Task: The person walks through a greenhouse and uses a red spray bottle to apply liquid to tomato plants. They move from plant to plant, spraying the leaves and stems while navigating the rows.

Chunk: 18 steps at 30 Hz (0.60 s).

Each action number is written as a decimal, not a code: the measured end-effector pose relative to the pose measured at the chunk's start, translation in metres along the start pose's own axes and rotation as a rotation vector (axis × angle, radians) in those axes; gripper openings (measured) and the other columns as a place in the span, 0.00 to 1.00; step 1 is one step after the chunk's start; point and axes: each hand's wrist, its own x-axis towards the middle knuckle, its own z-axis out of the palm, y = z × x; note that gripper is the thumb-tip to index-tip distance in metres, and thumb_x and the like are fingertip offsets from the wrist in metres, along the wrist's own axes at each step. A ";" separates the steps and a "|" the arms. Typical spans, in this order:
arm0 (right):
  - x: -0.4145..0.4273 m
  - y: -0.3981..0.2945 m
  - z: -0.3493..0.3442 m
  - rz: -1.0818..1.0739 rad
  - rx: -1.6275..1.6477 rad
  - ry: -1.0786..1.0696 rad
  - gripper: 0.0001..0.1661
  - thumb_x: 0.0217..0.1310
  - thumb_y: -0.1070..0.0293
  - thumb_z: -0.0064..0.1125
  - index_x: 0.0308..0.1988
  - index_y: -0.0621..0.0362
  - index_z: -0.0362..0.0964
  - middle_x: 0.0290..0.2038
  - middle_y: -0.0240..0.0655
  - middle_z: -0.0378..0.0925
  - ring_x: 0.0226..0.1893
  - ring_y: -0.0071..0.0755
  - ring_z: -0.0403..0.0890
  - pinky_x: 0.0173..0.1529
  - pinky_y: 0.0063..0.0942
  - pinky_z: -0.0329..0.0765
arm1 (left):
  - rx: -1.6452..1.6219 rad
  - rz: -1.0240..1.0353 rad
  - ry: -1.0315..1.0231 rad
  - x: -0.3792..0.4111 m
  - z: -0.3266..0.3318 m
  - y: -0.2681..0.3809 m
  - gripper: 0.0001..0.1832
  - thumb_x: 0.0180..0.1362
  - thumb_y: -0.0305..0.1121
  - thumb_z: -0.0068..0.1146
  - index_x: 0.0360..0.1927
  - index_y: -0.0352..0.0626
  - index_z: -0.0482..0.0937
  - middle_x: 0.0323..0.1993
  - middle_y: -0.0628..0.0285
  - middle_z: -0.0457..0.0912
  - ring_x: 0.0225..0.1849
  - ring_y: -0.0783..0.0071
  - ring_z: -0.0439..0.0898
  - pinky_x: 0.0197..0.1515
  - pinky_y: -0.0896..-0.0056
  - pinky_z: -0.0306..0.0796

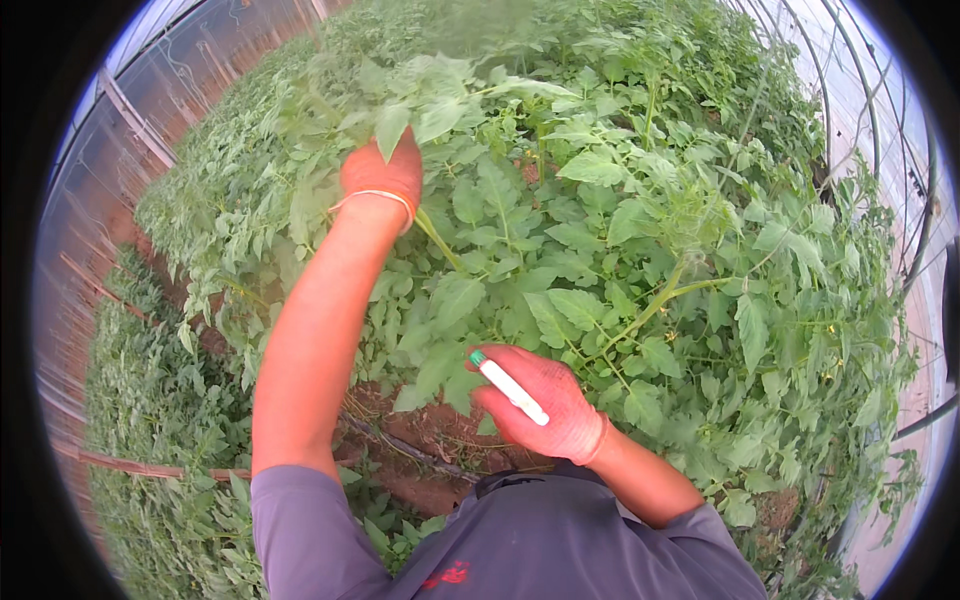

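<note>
My left hand (381, 171), in a thin reddish glove with a pale band at the wrist, reaches far forward into the tomato plants. It is closed around a leafy tomato shoot (439, 238), whose stem rises behind the wrist. Leaves (391, 129) hang over the fingers and hide most of them. Nearer my body, my right hand (551, 394), gloved the same way, holds a white pen-like tube (514, 391) with a green end. The tube lies slanted along the thumb side, green end pointing up and left. A thick forked tomato stem (660, 300) stands just beyond this hand.
Dense tomato foliage (585, 225) with small yellow flowers (670, 336) fills the space ahead. Bare soil and a dark hose (420, 454) lie below me. A wooden pole (150, 466) runs along the left. Greenhouse film and curved ribs (862, 82) rise at right.
</note>
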 end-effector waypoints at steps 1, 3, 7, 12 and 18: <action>0.003 0.002 -0.003 0.008 -0.007 -0.013 0.23 0.59 0.72 0.66 0.55 0.62 0.75 0.44 0.45 0.81 0.39 0.52 0.83 0.43 0.38 0.81 | -0.152 -0.036 0.029 0.006 0.005 0.002 0.24 0.74 0.48 0.38 0.66 0.53 0.74 0.61 0.48 0.79 0.59 0.47 0.81 0.61 0.54 0.74; 0.008 0.008 -0.006 -0.043 0.001 0.009 0.22 0.60 0.72 0.66 0.54 0.61 0.75 0.45 0.46 0.81 0.41 0.54 0.83 0.45 0.40 0.81 | -0.121 0.098 0.196 0.035 0.036 -0.030 0.23 0.72 0.50 0.42 0.60 0.50 0.77 0.54 0.48 0.84 0.53 0.44 0.83 0.55 0.53 0.77; 0.017 0.018 -0.024 -0.071 -0.026 -0.023 0.20 0.61 0.70 0.64 0.54 0.60 0.75 0.45 0.46 0.80 0.41 0.54 0.83 0.44 0.40 0.81 | 0.074 0.127 0.230 0.035 0.047 -0.041 0.25 0.67 0.45 0.51 0.66 0.54 0.72 0.55 0.48 0.83 0.53 0.45 0.83 0.54 0.52 0.78; 0.037 0.019 -0.051 0.030 0.028 -0.069 0.18 0.63 0.69 0.62 0.53 0.58 0.76 0.38 0.43 0.81 0.35 0.50 0.82 0.41 0.37 0.80 | 0.029 0.080 0.202 0.004 0.045 -0.014 0.32 0.63 0.36 0.55 0.72 0.55 0.68 0.52 0.51 0.85 0.48 0.50 0.87 0.50 0.52 0.80; 0.080 0.032 -0.066 0.157 0.215 -0.036 0.13 0.66 0.62 0.61 0.47 0.57 0.76 0.35 0.45 0.81 0.35 0.54 0.83 0.42 0.41 0.81 | -0.965 0.017 -0.196 -0.020 0.035 -0.004 0.32 0.67 0.32 0.58 0.73 0.40 0.63 0.53 0.49 0.81 0.46 0.65 0.87 0.48 0.68 0.85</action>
